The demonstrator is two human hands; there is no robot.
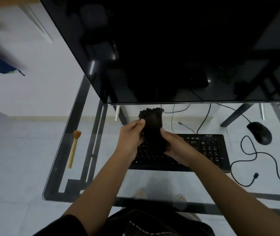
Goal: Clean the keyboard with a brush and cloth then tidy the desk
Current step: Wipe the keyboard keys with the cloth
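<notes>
My left hand [130, 138] and right hand [173, 147] both pinch the dark cloth [152, 126], held upright just above the keyboard [204, 149]. The keyboard runs left-right beneath; the brush [74, 149] lies far left.

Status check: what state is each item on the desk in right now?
cloth, bunched, held above the keyboard
left hand, pinches the cloth
right hand, grips the cloth
brush, lying flat at left, untouched
keyboard, flat on the desk
mouse, idle, untouched
monitor, screen dark
</notes>
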